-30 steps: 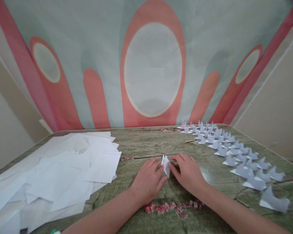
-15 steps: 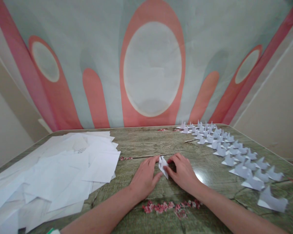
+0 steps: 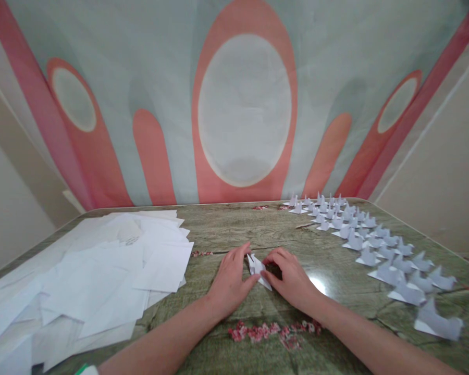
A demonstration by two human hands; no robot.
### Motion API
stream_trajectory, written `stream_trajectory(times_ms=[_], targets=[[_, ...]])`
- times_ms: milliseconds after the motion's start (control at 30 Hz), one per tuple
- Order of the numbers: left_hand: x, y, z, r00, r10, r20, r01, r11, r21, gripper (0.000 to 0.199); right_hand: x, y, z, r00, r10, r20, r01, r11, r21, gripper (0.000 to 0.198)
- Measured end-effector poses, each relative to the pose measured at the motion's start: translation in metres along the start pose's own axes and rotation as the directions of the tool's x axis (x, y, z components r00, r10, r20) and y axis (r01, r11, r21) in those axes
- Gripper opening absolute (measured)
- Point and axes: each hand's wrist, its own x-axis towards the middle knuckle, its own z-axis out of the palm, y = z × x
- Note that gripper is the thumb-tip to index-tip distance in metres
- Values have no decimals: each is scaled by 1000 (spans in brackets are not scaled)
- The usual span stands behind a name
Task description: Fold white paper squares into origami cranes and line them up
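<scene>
A small folded white paper (image 3: 257,267) stands between my hands at the middle of the table, its upper end split into points. My left hand (image 3: 230,278) is on its left side, the thumb at its lower edge and the fingertips by its top corner. My right hand (image 3: 289,271) grips it from the right, thumb pressed on its face and fingers curled behind. Both hands are closed around this folded paper. The fingertips behind it are partly hidden.
A loose pile of white paper sheets (image 3: 101,281) covers the table's left side. Rows of folded white paper birds (image 3: 385,273) stand along the right. The wood-patterned table (image 3: 219,224) meets a painted backdrop (image 3: 244,109) at its far edge.
The folded paper has shifted slightly left and tilted, its points now more spread at the top. My left forefinger has lifted a little away from its top, and my right fingers moved slightly left.
</scene>
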Motion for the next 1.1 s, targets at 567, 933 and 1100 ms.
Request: stream_trajectory(times_ms=[567,933,1100], targets=[[4,11,4,987,-147,-60,87,816,-571,54,-4,-8,-7,998,25,58,-41,956,291,12],[6,12,-1,988,-150,20,138,835,-532,35,-4,-11,-7,997,53,57,-71,924,375,13],[3,18,-8,988,-33,-149,-15,951,-308,44,-4,-13,-11,998,-7,-60,25,947,320,9]])
